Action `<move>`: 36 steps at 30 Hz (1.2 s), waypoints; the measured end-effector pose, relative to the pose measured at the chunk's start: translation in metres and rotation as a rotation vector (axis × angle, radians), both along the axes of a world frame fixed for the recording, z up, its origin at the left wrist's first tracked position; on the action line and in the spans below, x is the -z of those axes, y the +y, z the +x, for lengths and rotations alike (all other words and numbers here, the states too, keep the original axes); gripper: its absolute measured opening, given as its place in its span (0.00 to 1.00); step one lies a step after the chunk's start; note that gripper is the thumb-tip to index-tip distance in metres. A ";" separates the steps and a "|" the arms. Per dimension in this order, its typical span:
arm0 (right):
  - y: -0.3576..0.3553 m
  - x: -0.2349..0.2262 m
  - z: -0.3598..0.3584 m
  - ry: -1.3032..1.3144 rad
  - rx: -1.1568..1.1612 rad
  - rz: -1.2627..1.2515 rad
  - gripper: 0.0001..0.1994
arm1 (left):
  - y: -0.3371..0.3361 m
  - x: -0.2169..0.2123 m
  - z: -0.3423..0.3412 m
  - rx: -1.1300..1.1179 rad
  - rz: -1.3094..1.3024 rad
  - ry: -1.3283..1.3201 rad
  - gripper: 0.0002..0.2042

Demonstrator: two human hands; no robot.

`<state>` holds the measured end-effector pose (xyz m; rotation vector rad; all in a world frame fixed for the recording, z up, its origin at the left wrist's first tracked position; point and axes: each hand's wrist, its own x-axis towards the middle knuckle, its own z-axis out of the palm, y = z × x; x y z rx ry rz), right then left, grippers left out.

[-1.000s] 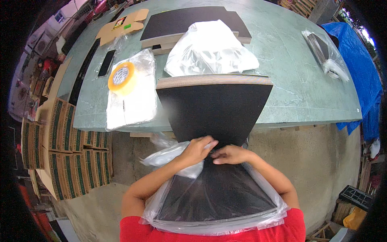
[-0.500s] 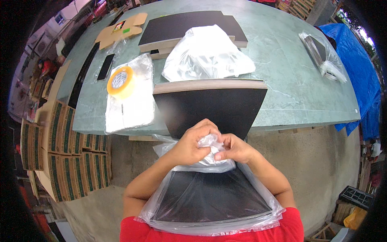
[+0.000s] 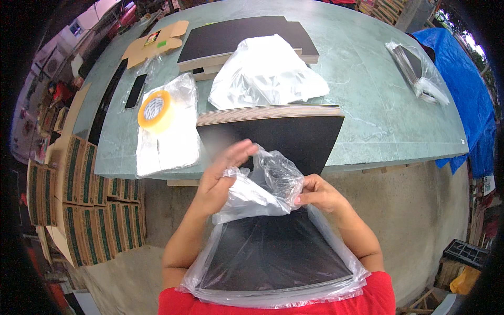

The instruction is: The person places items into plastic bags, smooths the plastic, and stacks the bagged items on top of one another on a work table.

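A clear plastic bag lies against my red-shirted front, with a flat black panel or stack inside it. My left hand is at the bag's gathered upper end. Its fingers are stretched out and the thumb rests by the crumpled film. On the other side my right hand pinches the edge of that film between thumb and fingers. Just beyond the hands a thick stack of black boards leans at the table's near edge, partly hidden by the bag.
On the green table lie a tape roll on flat plastic bags, a black phone, a white plastic bundle and more black boards. A wrapped pack lies far right. Flattened cartons stand at left.
My hands have moved apart, and the bunched end of the bag has spread out between them. The left hand's fingers have straightened away from the film; the right still pinches it.
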<state>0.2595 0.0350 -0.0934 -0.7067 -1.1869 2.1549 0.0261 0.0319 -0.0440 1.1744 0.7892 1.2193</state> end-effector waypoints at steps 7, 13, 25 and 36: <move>-0.010 -0.030 -0.025 -0.219 0.007 0.070 0.09 | 0.001 0.020 0.014 -0.244 0.219 0.471 0.11; -0.018 -0.025 0.002 -0.276 0.031 0.098 0.05 | 0.018 0.006 -0.011 -0.374 0.302 0.516 0.14; -0.012 -0.024 -0.019 -0.018 0.200 -0.037 0.09 | -0.020 -0.022 0.026 0.122 0.164 0.586 0.09; -0.009 -0.022 -0.017 0.008 0.205 0.015 0.10 | -0.013 -0.009 0.034 0.192 0.181 0.551 0.08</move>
